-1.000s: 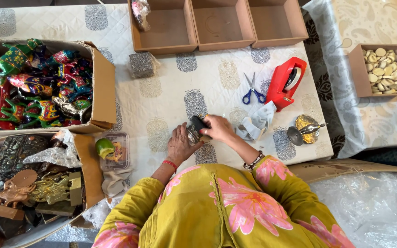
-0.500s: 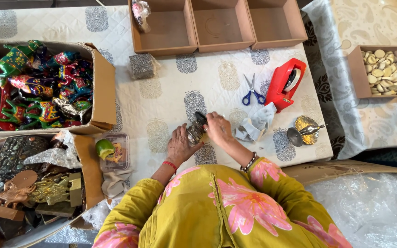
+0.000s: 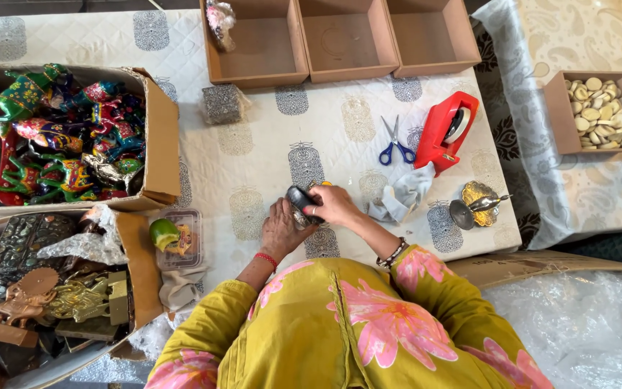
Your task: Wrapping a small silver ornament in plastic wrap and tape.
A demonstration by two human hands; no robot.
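Both hands closed on one small dark object, near centre of table.

Right hand [image 3: 336,205] fingers wrap the small dark object [image 3: 302,202]; left hand [image 3: 280,230] grips its underside. Grey cloth [image 3: 401,202] lies just right; blue scissors [image 3: 396,144] and red tape dispenser [image 3: 446,131] farther off on the table [image 3: 253,155].

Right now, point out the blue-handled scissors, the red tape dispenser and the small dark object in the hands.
blue-handled scissors [image 3: 395,147]: head view, at the blades' pivot.
red tape dispenser [image 3: 442,135]: head view, on its red body.
small dark object [image 3: 301,199]: head view, on its dark top.

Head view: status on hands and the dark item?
Both hands, left and right, grip dark item over table. Scissors, cloth nearby, nothing blocking.
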